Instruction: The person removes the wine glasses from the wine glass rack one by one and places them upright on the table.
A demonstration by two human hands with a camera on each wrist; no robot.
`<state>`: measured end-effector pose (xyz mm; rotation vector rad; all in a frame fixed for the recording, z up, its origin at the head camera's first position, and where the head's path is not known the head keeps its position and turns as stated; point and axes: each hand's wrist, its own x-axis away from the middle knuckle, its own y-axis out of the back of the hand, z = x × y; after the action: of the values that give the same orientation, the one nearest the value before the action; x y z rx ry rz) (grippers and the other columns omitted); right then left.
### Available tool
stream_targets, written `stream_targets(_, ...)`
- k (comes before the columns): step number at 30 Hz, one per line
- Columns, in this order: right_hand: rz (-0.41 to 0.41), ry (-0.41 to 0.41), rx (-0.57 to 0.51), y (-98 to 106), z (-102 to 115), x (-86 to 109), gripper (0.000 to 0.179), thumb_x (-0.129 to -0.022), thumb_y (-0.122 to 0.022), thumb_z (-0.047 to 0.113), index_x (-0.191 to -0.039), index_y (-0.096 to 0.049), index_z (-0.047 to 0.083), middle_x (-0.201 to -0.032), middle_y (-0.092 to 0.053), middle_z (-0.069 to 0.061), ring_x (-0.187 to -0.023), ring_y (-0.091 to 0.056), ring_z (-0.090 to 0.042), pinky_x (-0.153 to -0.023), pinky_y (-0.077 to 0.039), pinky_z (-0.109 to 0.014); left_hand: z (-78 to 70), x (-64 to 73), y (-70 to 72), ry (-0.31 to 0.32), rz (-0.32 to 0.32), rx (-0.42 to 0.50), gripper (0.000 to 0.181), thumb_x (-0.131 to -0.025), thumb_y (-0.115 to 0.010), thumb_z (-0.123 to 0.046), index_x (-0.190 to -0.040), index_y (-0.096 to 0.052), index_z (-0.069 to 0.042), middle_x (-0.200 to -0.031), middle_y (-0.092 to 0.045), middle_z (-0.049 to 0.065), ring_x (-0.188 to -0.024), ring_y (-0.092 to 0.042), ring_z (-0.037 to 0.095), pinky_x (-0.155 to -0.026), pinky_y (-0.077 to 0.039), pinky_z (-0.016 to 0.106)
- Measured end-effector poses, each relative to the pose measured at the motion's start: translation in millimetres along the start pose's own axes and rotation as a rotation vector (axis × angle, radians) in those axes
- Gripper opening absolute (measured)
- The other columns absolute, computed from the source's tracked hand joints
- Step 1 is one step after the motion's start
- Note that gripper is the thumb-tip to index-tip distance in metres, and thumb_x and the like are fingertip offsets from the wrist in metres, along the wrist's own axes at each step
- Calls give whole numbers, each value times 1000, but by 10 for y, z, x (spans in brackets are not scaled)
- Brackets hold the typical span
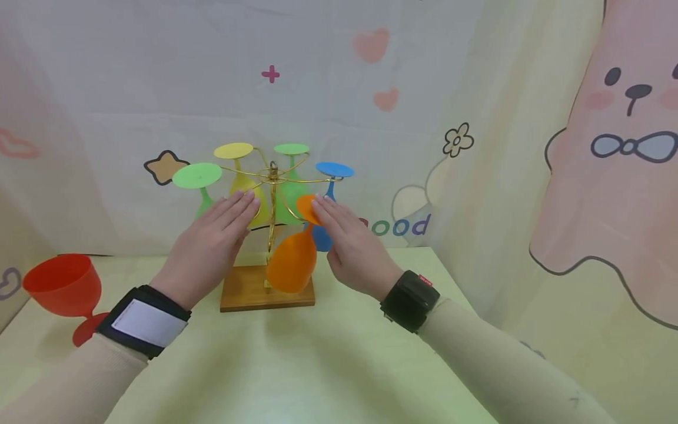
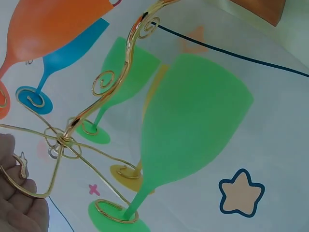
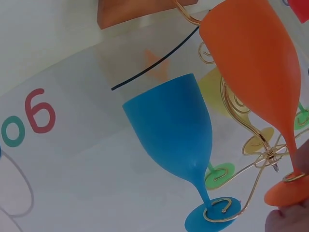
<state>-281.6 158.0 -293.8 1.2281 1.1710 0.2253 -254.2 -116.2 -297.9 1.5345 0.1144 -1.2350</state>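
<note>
A gold metal rack (image 1: 272,203) on a wooden base holds several stemmed goblets upside down from its curled arms. My right hand (image 1: 360,250) is at the raised foot of the orange goblet (image 1: 292,263), pinching it, and the goblet hangs tilted below. Close to that hand is the blue goblet (image 3: 176,130). My left hand (image 1: 209,244) reaches to the rack's front left, its fingers (image 2: 21,208) rather straight against a bare gold hook (image 2: 21,181). Beside it hangs a light green goblet (image 2: 188,116); the yellow goblet (image 1: 233,151) and another green goblet (image 1: 292,188) hang behind.
A red goblet (image 1: 63,285) lies tilted on the table at left, near my left forearm. The pale tabletop (image 1: 275,371) spreads in front of the rack's wooden base (image 1: 243,300). A printed curtain (image 1: 318,70) hangs close behind.
</note>
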Motion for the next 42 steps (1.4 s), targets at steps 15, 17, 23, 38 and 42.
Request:
stream_targets(15, -21, -20, -30, -3, 30, -35, 60, -87, -53, -13, -144, -41, 4, -147, -45, -10, -138, -28, -13, -110, -38, -39, -14, 17, -61, 56, -78, 27, 56, -77, -67, 15, -130, -57, 1, -133, -59, 17, -126, -47, 26, -103, -45, 48)
stream_targets(17, -20, -28, -36, 8, 45, -30, 61, -87, -53, -13, -144, -41, 4, -147, -46, -10, -137, -28, -13, -109, -39, -39, -17, 17, -64, 54, -84, 31, 56, -76, -67, 15, -130, -57, 1, -132, -59, 17, -125, -47, 26, -103, -45, 48)
stream_targets(23, -19, -19, -44, 29, 105, -23, 63, -85, -53, -16, -143, -41, 5, -146, -47, -10, -137, -30, -14, -107, -42, -39, -24, 21, -60, 68, -63, 27, 55, -77, -67, 14, -130, -57, 1, -133, -59, 17, -126, -47, 27, -102, -45, 48)
stream_targets(38, 154, 9, 10, 203, 231, -382, 71, -82, -60, -15, -146, -39, 7, -146, -47, -8, -135, -33, -17, -106, -43, -39, -32, 17, -44, 86, -40, 24, 56, -78, -69, 11, -131, -56, 1, -133, -59, 17, -127, -46, 26, -103, -45, 48)
stream_targets(42, 188, -17, 19, 246, 201, -531, 65, -86, -61, -9, -145, -40, 7, -145, -48, -9, -133, -38, -19, -108, -41, -39, -41, 22, -44, 89, -39, 23, 56, -78, -69, 11, -131, -56, 1, -134, -58, 17, -127, -46, 26, -103, -45, 48)
